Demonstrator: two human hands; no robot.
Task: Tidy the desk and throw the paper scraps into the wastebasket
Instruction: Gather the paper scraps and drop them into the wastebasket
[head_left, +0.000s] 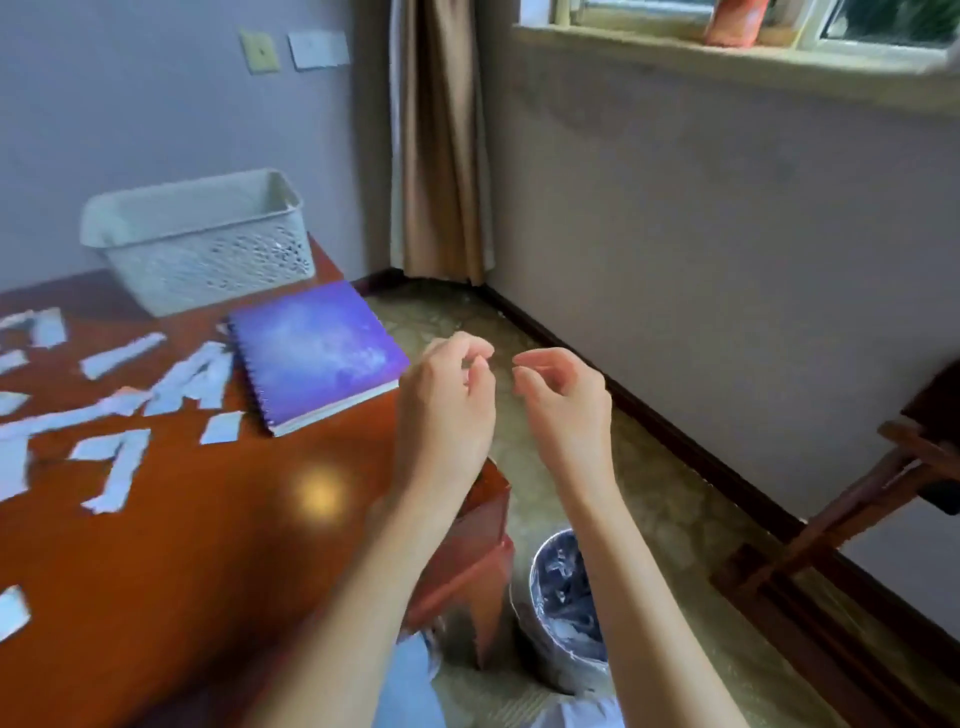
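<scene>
Paper scraps (111, 410) lie scattered across the left of the worktop (208, 545), beside a purple notebook (317, 353). The wastebasket (563, 608) stands on the floor below. Left hand (447, 405) and right hand (566, 405) hover past the worktop's edge, each grip loosely curled, grasping nothing.

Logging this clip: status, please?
Left hand and right hand empty, fingers curled, raised past the desk edge. Paper scraps still on the desk. Wastebasket on the floor, unobstructed.

left hand (447, 400): raised, fingers curled loosely, grip holds nothing visible | right hand (563, 397): raised beside it, fingers curled, apart | both forearms bare, reaching forward
</scene>
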